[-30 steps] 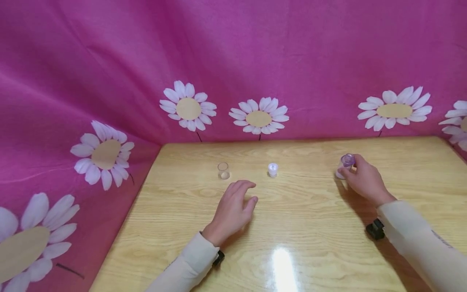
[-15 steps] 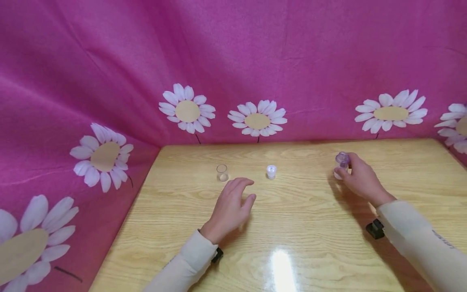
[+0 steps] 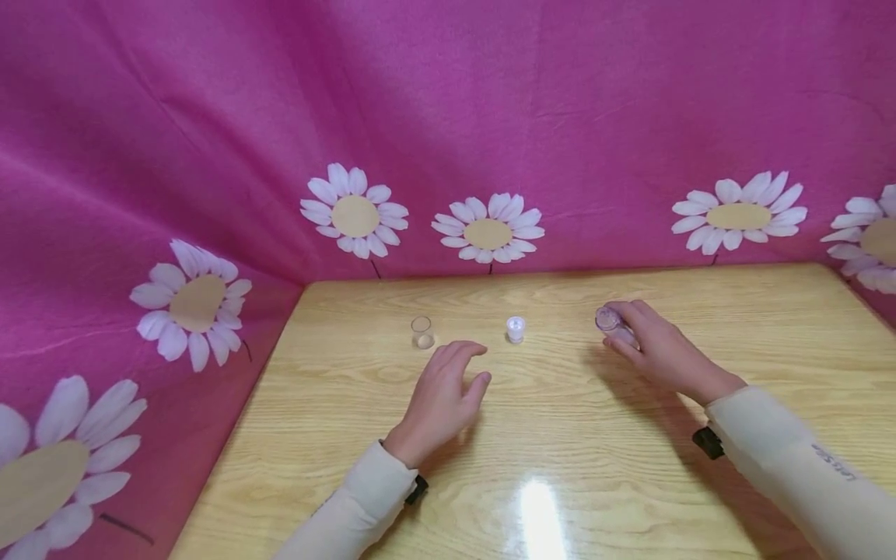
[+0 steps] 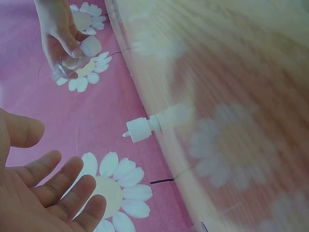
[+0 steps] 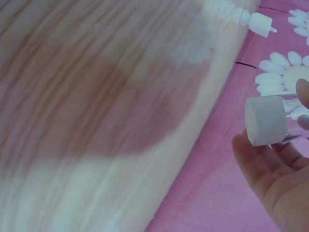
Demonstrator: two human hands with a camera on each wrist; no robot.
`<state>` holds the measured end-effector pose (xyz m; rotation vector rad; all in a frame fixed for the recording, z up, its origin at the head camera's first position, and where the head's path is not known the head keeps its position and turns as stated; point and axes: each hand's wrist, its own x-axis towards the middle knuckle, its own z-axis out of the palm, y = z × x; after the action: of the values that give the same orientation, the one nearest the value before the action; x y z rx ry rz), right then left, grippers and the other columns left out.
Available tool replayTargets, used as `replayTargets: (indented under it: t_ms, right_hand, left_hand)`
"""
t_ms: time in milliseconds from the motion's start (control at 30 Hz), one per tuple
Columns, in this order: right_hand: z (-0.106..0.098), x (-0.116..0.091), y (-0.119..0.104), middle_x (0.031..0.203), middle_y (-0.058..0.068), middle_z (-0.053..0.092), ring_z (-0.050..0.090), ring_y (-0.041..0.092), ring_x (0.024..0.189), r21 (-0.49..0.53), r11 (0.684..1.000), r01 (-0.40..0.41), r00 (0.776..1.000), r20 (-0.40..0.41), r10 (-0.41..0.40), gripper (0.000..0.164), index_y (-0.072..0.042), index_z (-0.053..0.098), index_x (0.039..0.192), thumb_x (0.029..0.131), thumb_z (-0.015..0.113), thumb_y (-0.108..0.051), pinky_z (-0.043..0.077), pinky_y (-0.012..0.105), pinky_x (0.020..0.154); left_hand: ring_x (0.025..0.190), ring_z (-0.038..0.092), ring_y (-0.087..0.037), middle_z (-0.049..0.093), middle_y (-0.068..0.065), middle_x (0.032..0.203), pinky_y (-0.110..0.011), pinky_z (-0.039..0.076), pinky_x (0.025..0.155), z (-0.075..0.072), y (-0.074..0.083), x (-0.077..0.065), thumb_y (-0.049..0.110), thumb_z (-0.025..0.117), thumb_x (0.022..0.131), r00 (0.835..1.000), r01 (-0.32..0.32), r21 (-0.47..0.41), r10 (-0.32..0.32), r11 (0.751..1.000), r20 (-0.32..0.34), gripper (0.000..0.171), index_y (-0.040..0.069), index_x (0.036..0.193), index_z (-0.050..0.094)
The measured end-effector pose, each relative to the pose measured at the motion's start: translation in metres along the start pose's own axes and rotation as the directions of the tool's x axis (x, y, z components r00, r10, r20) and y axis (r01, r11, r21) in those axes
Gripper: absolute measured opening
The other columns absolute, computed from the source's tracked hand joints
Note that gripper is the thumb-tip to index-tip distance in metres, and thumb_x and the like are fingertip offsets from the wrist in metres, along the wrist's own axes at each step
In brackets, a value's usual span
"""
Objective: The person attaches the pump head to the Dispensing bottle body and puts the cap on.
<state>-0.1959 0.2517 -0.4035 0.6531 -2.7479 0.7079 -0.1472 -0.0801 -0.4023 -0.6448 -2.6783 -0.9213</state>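
The right hand [image 3: 661, 350] has been moved leftward, the tilted bottle [image 3: 616, 325] gripped above the counter [image 3: 581, 451]; a gap is left before the white piece [image 3: 516, 330]. The left hand [image 3: 439, 397] is relaxed near the cup [image 3: 423, 340]. The far edge [image 3: 574, 278] is backed by cloth [image 3: 448, 101].

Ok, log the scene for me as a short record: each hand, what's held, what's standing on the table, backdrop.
Right hand: grips the clear container
Held item: tilted, lifted off the wooden table, white end lower
Left hand: holds nothing, fingers loosely bent
Standing, left in head view: clear cylindrical cup, open top
Standing, right of cup: white nozzle piece, tip up
Backdrop: pink cloth with printed daisies
Container contents: cannot tell
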Motion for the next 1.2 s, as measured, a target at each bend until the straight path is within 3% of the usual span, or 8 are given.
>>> replayTargets:
  t_ms: [233, 400, 533, 833, 1033, 1200]
  right_hand:
    - [-0.002, 0.004, -0.011, 0.119, 0.018, 0.057, 0.059, 0.030, 0.101, 0.001, 1.000, -0.008, 1.000, 0.017, 0.008, 0.043, -0.003, 0.052, 0.133, 0.095, 0.065, -0.017, 0.051, 0.050, 0.083]
    - [0.002, 0.005, -0.019, 0.109, 0.012, 0.060, 0.059, 0.025, 0.093, -0.017, 0.999, 0.028, 0.999, -0.045, -0.028, 0.038, -0.004, 0.060, 0.126, 0.091, 0.070, -0.016, 0.050, 0.042, 0.075]
    - [0.004, 0.004, -0.028, 0.105, 0.010, 0.063, 0.060, 0.024, 0.091, -0.047, 0.997, 0.067, 0.996, -0.057, -0.070, 0.036, -0.006, 0.064, 0.120, 0.086, 0.075, -0.015, 0.051, 0.042, 0.075]
    - [0.007, 0.004, -0.051, 0.103, 0.008, 0.070, 0.060, 0.026, 0.093, -0.110, 0.988, 0.104, 0.994, 0.000, -0.105, 0.036, -0.008, 0.067, 0.117, 0.083, 0.078, -0.016, 0.052, 0.043, 0.076]
    - [0.010, 0.007, -0.058, 0.104, 0.010, 0.072, 0.062, 0.028, 0.097, -0.074, 0.993, 0.092, 0.996, 0.020, -0.091, 0.035, -0.004, 0.065, 0.116, 0.084, 0.077, -0.014, 0.053, 0.048, 0.085]
    - [0.013, 0.006, -0.059, 0.103, 0.009, 0.072, 0.061, 0.026, 0.095, -0.066, 0.992, 0.112, 0.994, 0.008, -0.111, 0.031, -0.005, 0.066, 0.112, 0.084, 0.077, -0.013, 0.053, 0.046, 0.084]
  left_hand:
    - [0.123, 0.057, -0.021, 0.064, -0.002, 0.130, -0.039, 0.048, 0.104, 0.000, -0.001, 0.001, 0.022, 0.062, 0.096, 1.000, 0.007, -0.002, -0.007, 1.000, 0.004, 0.033, 0.011, 0.127, 0.062]
    - [0.123, 0.056, -0.020, 0.063, -0.001, 0.131, -0.038, 0.048, 0.104, 0.000, -0.001, 0.002, 0.022, 0.062, 0.097, 1.000, 0.010, -0.007, -0.010, 1.000, 0.009, 0.033, 0.011, 0.128, 0.062]
    - [0.123, 0.056, -0.020, 0.063, -0.002, 0.131, -0.038, 0.048, 0.104, 0.001, 0.000, 0.004, 0.022, 0.062, 0.097, 1.000, 0.002, -0.016, -0.001, 1.000, 0.016, 0.033, 0.011, 0.128, 0.062]
    - [0.123, 0.056, -0.021, 0.063, -0.002, 0.131, -0.038, 0.047, 0.105, 0.003, -0.002, 0.004, 0.021, 0.062, 0.097, 1.000, 0.006, 0.002, -0.006, 1.000, 0.020, 0.033, 0.010, 0.128, 0.062]
    - [0.121, 0.057, -0.021, 0.064, -0.002, 0.129, -0.038, 0.048, 0.103, 0.002, -0.004, 0.006, 0.021, 0.063, 0.096, 1.000, -0.009, 0.007, 0.009, 1.000, 0.010, 0.032, 0.010, 0.126, 0.062]
    - [0.122, 0.057, -0.021, 0.064, -0.002, 0.129, -0.038, 0.048, 0.104, 0.003, -0.005, 0.007, 0.021, 0.063, 0.096, 1.000, 0.002, 0.003, -0.002, 1.000, 0.016, 0.033, 0.010, 0.127, 0.062]
